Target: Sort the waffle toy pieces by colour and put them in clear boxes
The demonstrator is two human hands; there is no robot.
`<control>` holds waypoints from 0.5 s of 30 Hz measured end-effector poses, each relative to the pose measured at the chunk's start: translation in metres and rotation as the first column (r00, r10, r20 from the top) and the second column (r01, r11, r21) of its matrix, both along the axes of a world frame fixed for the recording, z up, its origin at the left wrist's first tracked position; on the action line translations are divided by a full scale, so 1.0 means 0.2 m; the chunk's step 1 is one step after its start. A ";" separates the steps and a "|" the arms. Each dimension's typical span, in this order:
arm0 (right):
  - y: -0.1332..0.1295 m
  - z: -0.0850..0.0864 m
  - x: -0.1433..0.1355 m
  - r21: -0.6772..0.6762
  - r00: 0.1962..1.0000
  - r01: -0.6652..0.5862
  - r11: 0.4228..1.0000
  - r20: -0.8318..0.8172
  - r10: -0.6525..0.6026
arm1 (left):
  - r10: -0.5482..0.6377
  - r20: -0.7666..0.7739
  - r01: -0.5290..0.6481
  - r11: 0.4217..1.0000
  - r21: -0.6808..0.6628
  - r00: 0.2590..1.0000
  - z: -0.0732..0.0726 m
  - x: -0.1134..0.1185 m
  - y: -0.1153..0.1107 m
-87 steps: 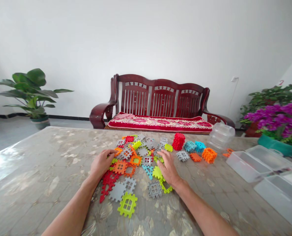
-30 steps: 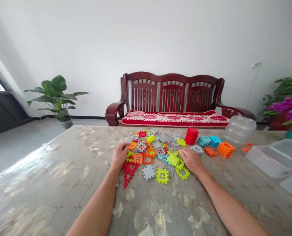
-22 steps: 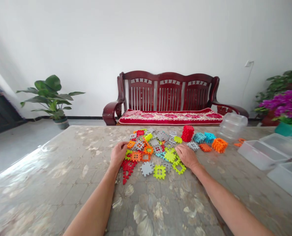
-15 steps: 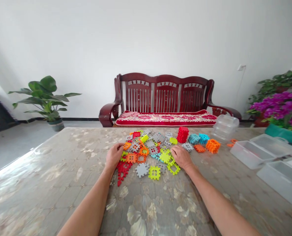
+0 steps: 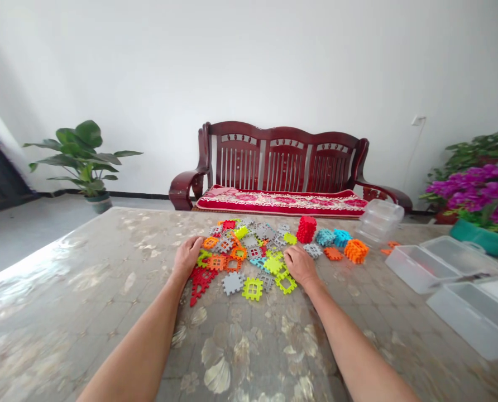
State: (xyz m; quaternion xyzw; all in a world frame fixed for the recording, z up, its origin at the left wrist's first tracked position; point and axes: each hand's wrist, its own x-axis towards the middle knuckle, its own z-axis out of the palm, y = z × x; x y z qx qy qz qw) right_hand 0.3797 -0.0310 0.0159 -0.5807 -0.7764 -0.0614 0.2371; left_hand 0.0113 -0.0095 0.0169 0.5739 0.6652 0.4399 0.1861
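A loose pile of interlocking plastic building tiles in grey, orange, red, lime green and blue lies on the table between my hands. My left hand [image 5: 187, 255] rests at the pile's left edge, fingers curled in, beside an orange window tile [image 5: 210, 242] and above red triangular tiles [image 5: 201, 283]. On the right side, my right hand [image 5: 300, 263] lies closed next to lime green tiles [image 5: 274, 262]. I see no tile in either hand. Nearest to me are a grey solid tile [image 5: 233, 283] and a lime green window tile [image 5: 253, 288].
Right of the pile stand a red tile stack [image 5: 306, 229], blue stacks [image 5: 341, 238] and an orange stack [image 5: 356, 251]. Clear plastic boxes [image 5: 412, 271] and a purple flower pot [image 5: 481, 237] are further right. A wooden bench [image 5: 274, 134] stands behind the table [image 5: 119, 312].
My view has turned slightly, so the table and tiles sit a little further left. Both hands stay in the same places beside the pile.
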 end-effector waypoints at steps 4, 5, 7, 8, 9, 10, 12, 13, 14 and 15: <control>0.01 0.00 0.00 0.008 1.000 -0.006 1.000 0.002 0.006 | -0.012 0.048 0.011 1.000 0.011 0.999 0.02 0.01 -0.01; 0.01 0.00 0.00 0.011 1.000 -0.009 1.000 0.002 0.009 | -0.010 0.058 0.009 1.000 0.014 0.998 0.02 0.01 -0.01; 0.01 0.00 0.00 0.018 1.000 -0.014 1.000 0.002 0.014 | -0.005 0.072 0.004 1.000 0.019 0.997 0.03 0.02 -0.02; 0.01 -0.01 0.00 0.021 1.000 -0.015 1.000 0.003 0.015 | -0.004 0.077 0.002 1.000 0.022 0.997 0.03 0.02 -0.02; 0.01 -0.01 0.00 0.025 1.000 -0.015 1.000 0.005 0.015 | -0.003 0.081 0.001 1.000 0.025 0.997 0.03 0.02 -0.02; 0.01 -0.01 0.00 0.028 1.000 -0.014 0.999 0.007 0.014 | -0.003 0.084 0.001 1.000 0.028 0.996 0.03 0.02 -0.02; 0.01 -0.01 0.00 0.037 1.000 -0.016 0.999 0.014 0.016 | -0.002 0.088 0.000 1.000 0.031 0.996 0.03 0.02 -0.02; 0.01 -0.02 0.00 0.042 1.000 -0.019 0.999 0.016 0.019 | -0.002 0.089 -0.001 1.000 0.031 0.996 0.04 0.02 -0.02; 0.02 -0.02 0.01 0.047 1.000 -0.023 0.999 0.018 0.023 | -0.003 0.088 0.000 1.000 0.031 0.996 0.04 0.02 -0.02; 0.02 -0.02 0.01 0.051 0.999 -0.029 0.998 0.017 0.028 | -0.005 0.085 0.003 1.000 0.030 0.996 0.04 0.01 -0.02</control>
